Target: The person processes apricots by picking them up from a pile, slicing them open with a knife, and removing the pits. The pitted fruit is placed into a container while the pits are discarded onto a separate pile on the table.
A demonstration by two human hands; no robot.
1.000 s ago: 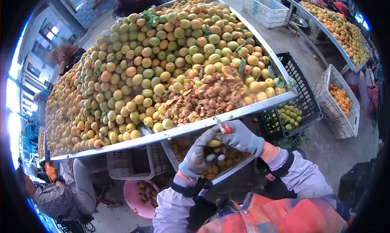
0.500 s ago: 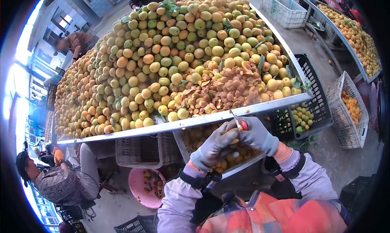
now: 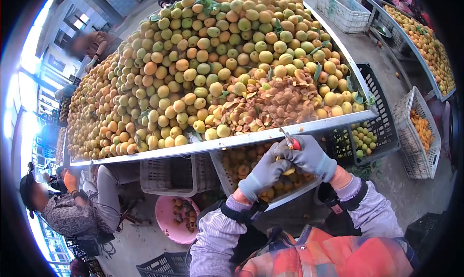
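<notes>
My right hand point(image 3: 309, 156), in a grey glove, is closed round a small knife point(image 3: 289, 138) with a red handle, its blade pointing up and left. Against it, my gloved left hand point(image 3: 266, 170) is closed on a piece of apricot point(image 3: 288, 170), mostly hidden by the fingers. Both hands are over a crate point(image 3: 227, 180) of cut apricots, just below the metal edge of the table point(image 3: 217, 144). A heap of whole apricots point(image 3: 193, 74) covers the table, with pits and scraps point(image 3: 275, 103) piled near my hands.
Below the table are an empty grey crate point(image 3: 169, 190) and a pink basin point(image 3: 166, 224) with scraps. On the right stand a black crate point(image 3: 391, 127) with green fruit and a white crate point(image 3: 413, 156) with orange pieces. A seated co-worker point(image 3: 72, 214) is at the left.
The view has shifted slightly. My hands remain together with the knife, and the left fingers have shifted around the apricot piece, more of which shows below them.
</notes>
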